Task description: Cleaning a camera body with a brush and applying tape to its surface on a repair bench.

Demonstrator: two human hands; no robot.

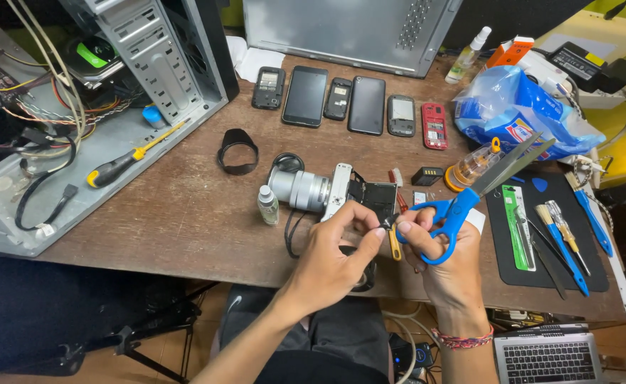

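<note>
1. The wooden surface (185,213) carries a silver camera (320,190), its back panel (378,197) opened, lying just ahead of both hands.
2. The right hand (437,259) grips blue-handled scissors (469,195), fingers closed through the loops, blades pointing up and away; keeping them clear of the camera seems wise.
3. The left hand (334,252) pinches a small dark piece (389,222) between closed fingertips; a steady hold suits it.

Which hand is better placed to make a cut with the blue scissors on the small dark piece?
The right hand, probably: its fingers are already through the handles of the blue scissors. The left hand pinches the small dark piece in front of the opened camera, so it seems better placed to steady it.
</note>
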